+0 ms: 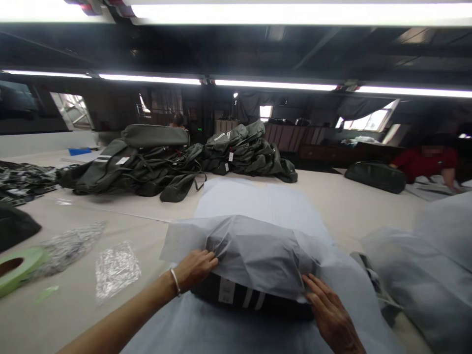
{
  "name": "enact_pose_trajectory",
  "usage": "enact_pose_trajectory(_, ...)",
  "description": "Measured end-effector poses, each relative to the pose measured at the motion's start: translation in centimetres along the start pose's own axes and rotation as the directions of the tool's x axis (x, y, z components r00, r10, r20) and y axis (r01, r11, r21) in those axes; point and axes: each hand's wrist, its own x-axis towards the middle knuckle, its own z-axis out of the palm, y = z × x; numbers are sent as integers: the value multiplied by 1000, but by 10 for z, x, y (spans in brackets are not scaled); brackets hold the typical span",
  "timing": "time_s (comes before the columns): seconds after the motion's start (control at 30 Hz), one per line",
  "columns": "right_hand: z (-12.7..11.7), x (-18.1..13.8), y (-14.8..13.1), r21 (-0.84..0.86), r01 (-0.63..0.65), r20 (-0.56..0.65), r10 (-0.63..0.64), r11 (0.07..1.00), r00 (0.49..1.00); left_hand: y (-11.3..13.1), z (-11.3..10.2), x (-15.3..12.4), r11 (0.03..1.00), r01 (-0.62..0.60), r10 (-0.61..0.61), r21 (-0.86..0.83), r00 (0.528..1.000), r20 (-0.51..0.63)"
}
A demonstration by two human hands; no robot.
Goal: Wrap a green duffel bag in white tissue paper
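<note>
A dark bag (273, 306) with two white stripes and a white tag (226, 291) lies in front of me on large light sheets. Thin grey wrapping paper (258, 250) drapes over its top and far side, leaving the near side bare. My left hand (195, 269), a pale bracelet on its wrist, pinches the paper at the bag's left end. At the right end, my right hand (328, 309) has its fingers closed on the paper's edge; its thumb is hidden. More pale wrapping sheet (258, 199) stretches away behind the bag.
Dark bags (147, 162) are heaped across the table (165, 211). Green tape (22, 268) and a clear plastic packet (117, 268) lie left. Crumpled translucent sheeting (424, 265) bulges at right. A person in a red top (424, 164) is at the far right, beside another dark bag (376, 176).
</note>
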Motion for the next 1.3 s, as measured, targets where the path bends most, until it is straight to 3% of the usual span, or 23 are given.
enact_pose_trajectory(0.13, -4, 2, -7, 52, -61, 39, 59, 997, 997, 0, -58, 31, 960, -6, 6, -279, 1000, -1)
enact_pose_trajectory(0.23, -8, 5, -12, 94, -101, 47, 97, 990, 994, -4, -77, 80, 967, -122, 83, -225, 981, -174)
enact_pose_trajectory(0.3, -8, 6, -13, 98, -124, 43, 120, 987, 992, -4, -63, 107, 972, -188, 155, -139, 963, -222)
enact_pose_trajectory(0.37, -8, 3, -15, 88, -133, 54, 129, 987, 990, -1, -34, 119, 967, -230, 211, -107, 964, -159)
enact_pose_trajectory(0.47, -9, -9, -19, 74, -143, 110, 134, 987, 985, 8, 6, 111, 959, -251, 249, -134, 968, -33)
enact_pose_trajectory(0.53, -14, -21, -24, 88, -165, 123, 153, 982, 980, 13, 18, 102, 959, -247, 246, -138, 969, -23)
enact_pose_trajectory(0.67, -35, -27, -36, 135, -226, 93, 215, 965, 972, 14, 17, 97, 953, -263, 251, -153, 964, -92)
enact_pose_trajectory(0.8, -48, 16, -40, 143, -307, 9, 309, 941, 951, 16, 19, 95, 953, -271, 249, -139, 956, -154)
enact_pose_trajectory(0.9, -34, 61, -44, 109, -333, 24, 332, 937, 943, 20, 25, 90, 955, -276, 250, -111, 947, -203)
enact_pose_trajectory(1.0, -6, 89, -51, 36, -279, 154, 271, 960, 950, 24, 30, 88, 959, -265, 235, -96, 940, -246)
enact_pose_trajectory(1.13, 21, 92, -56, -37, -274, 257, 274, 961, 927, 25, 38, 92, 967, -235, 197, -99, 935, -295)
enact_pose_trajectory(1.3, 21, 91, -55, -104, -272, 283, 291, 957, 914, 20, 57, 95, 956, -268, 201, -120, 895, -397)
